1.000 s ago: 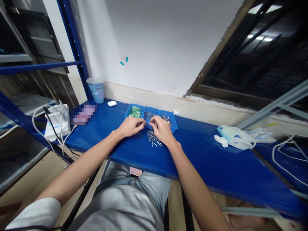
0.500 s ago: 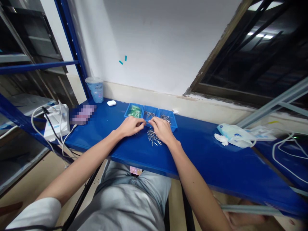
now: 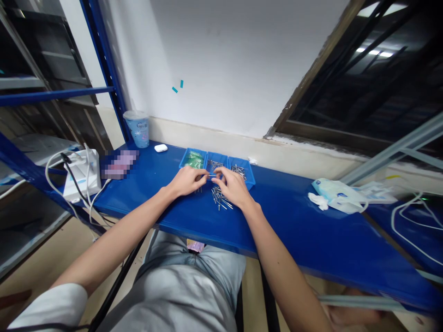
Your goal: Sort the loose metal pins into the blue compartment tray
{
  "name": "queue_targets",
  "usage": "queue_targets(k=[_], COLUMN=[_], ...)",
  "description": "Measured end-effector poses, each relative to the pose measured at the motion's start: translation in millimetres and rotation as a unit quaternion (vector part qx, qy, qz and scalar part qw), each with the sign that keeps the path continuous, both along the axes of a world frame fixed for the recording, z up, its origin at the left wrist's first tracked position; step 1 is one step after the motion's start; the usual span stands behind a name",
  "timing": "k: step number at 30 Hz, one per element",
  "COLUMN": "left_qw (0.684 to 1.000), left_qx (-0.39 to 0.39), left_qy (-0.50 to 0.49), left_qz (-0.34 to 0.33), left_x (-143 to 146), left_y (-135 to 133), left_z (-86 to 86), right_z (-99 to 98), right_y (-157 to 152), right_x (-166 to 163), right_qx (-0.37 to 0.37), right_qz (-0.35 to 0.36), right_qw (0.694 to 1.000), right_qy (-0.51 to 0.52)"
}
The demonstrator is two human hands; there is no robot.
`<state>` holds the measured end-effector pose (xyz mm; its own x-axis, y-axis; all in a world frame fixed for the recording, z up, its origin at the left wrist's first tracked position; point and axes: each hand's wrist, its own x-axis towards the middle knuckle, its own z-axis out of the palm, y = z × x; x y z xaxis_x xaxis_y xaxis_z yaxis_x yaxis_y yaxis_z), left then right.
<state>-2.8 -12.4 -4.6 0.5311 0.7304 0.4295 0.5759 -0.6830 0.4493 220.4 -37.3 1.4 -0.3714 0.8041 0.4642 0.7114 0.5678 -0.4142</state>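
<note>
My left hand [image 3: 188, 180] pinches a thin metal pin [image 3: 211, 175] between thumb and forefinger, holding it level. At the pin's other end is my right hand [image 3: 232, 185], its thumb and forefinger parted around the tip. Below the right hand lies a loose pile of metal pins [image 3: 221, 199]. A few more pins [image 3: 198, 189] show beside the left hand. Just beyond the hands stand three blue trays in a row: the left tray [image 3: 182, 162] holds green pieces, the middle tray [image 3: 226, 158] small dark metal parts, the right tray [image 3: 251, 175] metal pins.
On the blue table [image 3: 294, 221], a lidded cup [image 3: 137, 130] and a white case [image 3: 161, 148] stand at the back left. A power strip [image 3: 81, 175] with cables lies at the left edge. A tissue pack [image 3: 337, 196] is at the right. A wall closes off the back.
My right thumb and forefinger have spread apart from their pinch on the pin. My left hand keeps its grip in nearly the same place.
</note>
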Motion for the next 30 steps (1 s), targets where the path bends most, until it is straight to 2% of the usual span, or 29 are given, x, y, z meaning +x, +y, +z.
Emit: queue_targets(k=[7,30], left_qw=[1.0,1.0], left_qx=[-0.002,-0.001], left_qy=[0.01,0.02], left_qz=[0.0,-0.008], left_x=[0.1,0.6], left_y=[-0.8,-0.7], left_z=[1.0,0.2], right_z=[0.6,-1.4], right_y=[-1.0,0.5], right_x=[-0.7,-0.7], right_qx=[-0.023,-0.026], right_qz=[-0.007,-0.004], right_qw=[1.0,1.0], right_qy=[-0.007,-0.015])
